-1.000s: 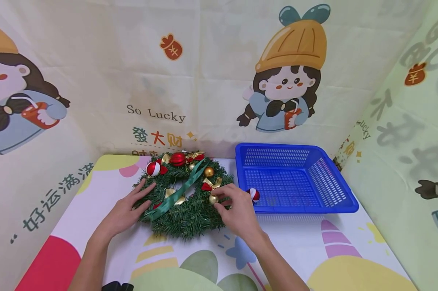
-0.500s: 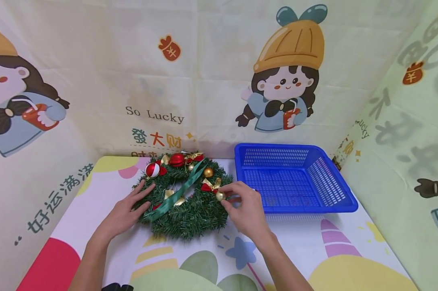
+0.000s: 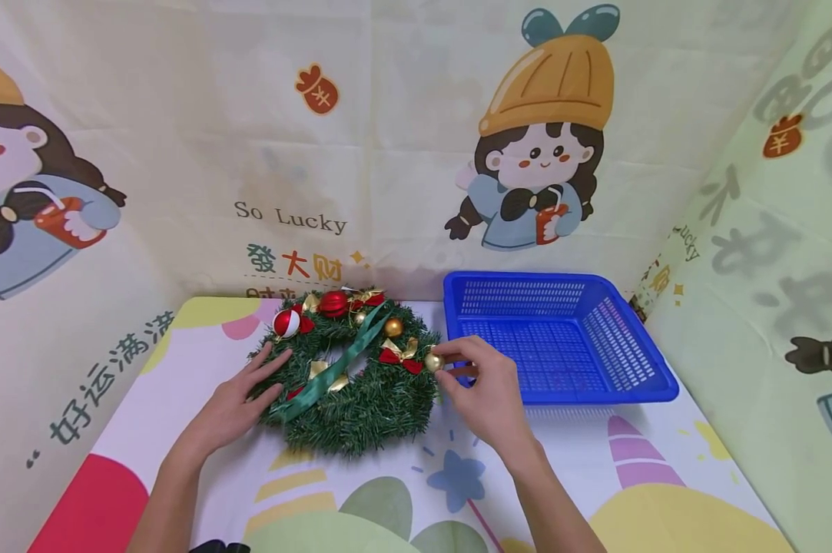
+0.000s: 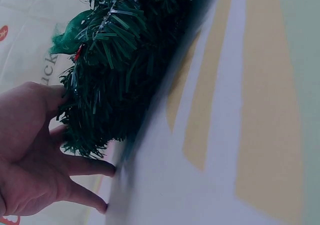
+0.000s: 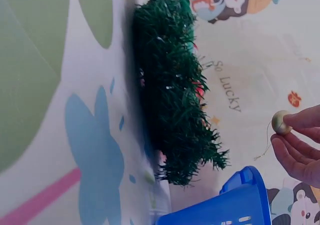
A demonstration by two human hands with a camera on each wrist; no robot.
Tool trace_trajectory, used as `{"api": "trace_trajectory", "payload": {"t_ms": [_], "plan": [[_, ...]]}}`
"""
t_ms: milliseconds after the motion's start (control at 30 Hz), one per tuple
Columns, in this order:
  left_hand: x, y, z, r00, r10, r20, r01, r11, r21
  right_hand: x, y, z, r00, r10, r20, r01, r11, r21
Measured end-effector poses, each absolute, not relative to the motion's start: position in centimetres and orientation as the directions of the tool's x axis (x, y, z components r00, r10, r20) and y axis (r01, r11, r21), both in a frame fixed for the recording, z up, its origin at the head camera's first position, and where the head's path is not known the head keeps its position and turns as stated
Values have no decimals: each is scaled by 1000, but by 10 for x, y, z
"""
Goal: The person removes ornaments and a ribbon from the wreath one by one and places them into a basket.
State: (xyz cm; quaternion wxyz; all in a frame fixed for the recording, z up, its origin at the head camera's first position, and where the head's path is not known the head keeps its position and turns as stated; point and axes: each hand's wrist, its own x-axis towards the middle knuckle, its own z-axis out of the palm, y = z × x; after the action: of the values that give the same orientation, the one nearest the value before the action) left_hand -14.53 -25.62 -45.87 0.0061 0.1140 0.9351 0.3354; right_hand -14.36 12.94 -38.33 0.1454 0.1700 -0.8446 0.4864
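A person's right hand pinches a small gold ball between thumb and forefinger (a thin gold thread trails from it in the right wrist view). The ball is above the right side of a green wreath, apart from the greenery in the right wrist view, with a red and gold bow just to its left.

The left hand grips nothing; its fingers are extended and spread, resting against the wreath's left side. Whether its fingertips also touch the table cannot be told.

The wreath lies flat on the table's patterned cover. A glossy green ribbon crosses its middle at a slant, partly over a gold bow. Toward the back sit a ribbed red ball and, at the back left, a red-and-white ball; an orange-gold ball sits at the right of the ring's centre. Beside the wreath, on the right, stands a blue basket with slotted walls, in front of a cartoon-printed backdrop.
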Motion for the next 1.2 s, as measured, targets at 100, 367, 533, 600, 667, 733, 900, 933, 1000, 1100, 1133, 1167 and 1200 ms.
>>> {"api": "trace_trajectory", "payload": {"t_ms": [100, 367, 533, 600, 667, 733, 900, 933, 1000, 1100, 1133, 1167, 1200], "plan": [[-145, -256, -459, -975, 215, 63, 206, 749, 630, -145, 133, -382, -902, -133, 410, -422, 468, -776], [-146, -257, -460, -976, 212, 54, 198, 750, 631, -149, 145, -378, -920, -87, 383, -373, 497, -784], [-146, -257, -460, -976, 211, 52, 197, 753, 628, -152, 151, -378, -921, -72, 382, -362, 516, -776], [-145, -257, -460, -976, 211, 52, 196, 752, 630, -153, 154, -377, -922, -63, 383, -358, 520, -776], [-145, -256, -459, -976, 212, 51, 196, 750, 631, -154, 157, -377, -924, -54, 379, -350, 522, -778], [-145, -256, -459, -976, 211, 48, 194, 750, 632, -156, 160, -377, -927, -44, 372, -337, 530, -778], [-145, -256, -459, -976, 213, 50, 196, 751, 630, -160, 170, -378, -936, -16, 352, -300, 558, -774], [-145, -256, -459, -976, 213, 51, 197, 752, 629, -161, 172, -379, -939, -11, 345, -291, 563, -774], [-145, -255, -459, -975, 215, 53, 200, 752, 628, -163, 176, -380, -946, -6, 326, -270, 573, -774], [-145, -255, -460, -975, 215, 52, 199, 754, 627, -165, 180, -381, -960, -9, 280, -230, 596, -769], [-145, -256, -460, -976, 214, 49, 196, 754, 627, -166, 181, -381, -966, -13, 258, -213, 604, -768], [-145, -256, -459, -976, 213, 48, 195, 754, 628, -167, 182, -382, -972, -16, 236, -196, 611, -767], [-145, -256, -459, -976, 212, 45, 193, 754, 628, -167, 183, -382, -977, -19, 214, -179, 622, -763]]}}
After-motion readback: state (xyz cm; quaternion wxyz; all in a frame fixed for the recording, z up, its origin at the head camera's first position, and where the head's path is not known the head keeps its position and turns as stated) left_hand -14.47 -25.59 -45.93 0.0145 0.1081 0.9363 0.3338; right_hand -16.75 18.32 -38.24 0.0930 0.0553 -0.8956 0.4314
